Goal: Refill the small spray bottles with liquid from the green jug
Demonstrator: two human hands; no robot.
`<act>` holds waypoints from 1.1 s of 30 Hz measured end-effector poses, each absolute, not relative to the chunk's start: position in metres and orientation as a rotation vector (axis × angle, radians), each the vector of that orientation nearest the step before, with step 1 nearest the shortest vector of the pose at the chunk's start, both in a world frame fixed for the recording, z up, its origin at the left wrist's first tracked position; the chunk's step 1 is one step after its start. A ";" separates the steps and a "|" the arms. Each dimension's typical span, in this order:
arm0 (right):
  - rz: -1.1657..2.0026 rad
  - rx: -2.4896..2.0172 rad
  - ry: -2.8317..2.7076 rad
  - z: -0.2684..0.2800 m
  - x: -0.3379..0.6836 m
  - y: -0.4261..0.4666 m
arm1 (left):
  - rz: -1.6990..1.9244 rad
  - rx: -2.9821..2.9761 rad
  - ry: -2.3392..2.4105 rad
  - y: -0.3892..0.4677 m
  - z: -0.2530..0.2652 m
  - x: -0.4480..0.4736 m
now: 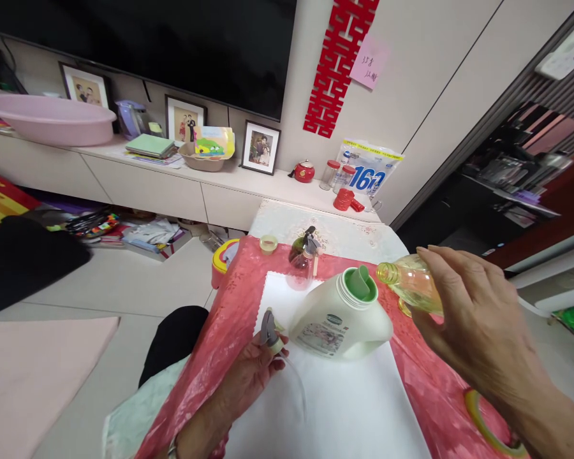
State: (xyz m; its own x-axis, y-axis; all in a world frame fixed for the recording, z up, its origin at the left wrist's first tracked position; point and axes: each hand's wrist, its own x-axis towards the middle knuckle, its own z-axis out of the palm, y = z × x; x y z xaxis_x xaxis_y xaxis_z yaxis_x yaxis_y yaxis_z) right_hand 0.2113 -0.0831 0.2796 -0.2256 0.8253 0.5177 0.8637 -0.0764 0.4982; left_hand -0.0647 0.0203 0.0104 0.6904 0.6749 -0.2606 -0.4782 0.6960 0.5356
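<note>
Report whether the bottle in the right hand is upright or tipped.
Tipped: the yellow bottle lies nearly sideways in the right hand, its threaded neck pointing toward the jug.

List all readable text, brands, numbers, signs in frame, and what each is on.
"囍", repeated: red strip.
"160", last digit creased: plastic package; smaller print unreadable.
Apparently "35", rest unclear: pink note.
Too small or blurred: label on pale jug, mark on red pot.
No brand legible.

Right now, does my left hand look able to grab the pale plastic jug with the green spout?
Probably not: nothing seems to block the way to the jug, but the left hand already holds the grey spray head.
</note>
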 end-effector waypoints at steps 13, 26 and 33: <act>-1.452 -1.912 -2.194 0.296 0.198 -0.072 | 0.663 0.453 0.470 0.020 0.011 -0.065; -1.518 -1.925 -2.224 0.308 0.190 -0.071 | 0.658 0.463 0.450 0.021 0.009 -0.064; -1.544 -1.913 -2.234 0.312 0.192 -0.071 | 0.642 0.472 0.463 0.021 0.019 -0.063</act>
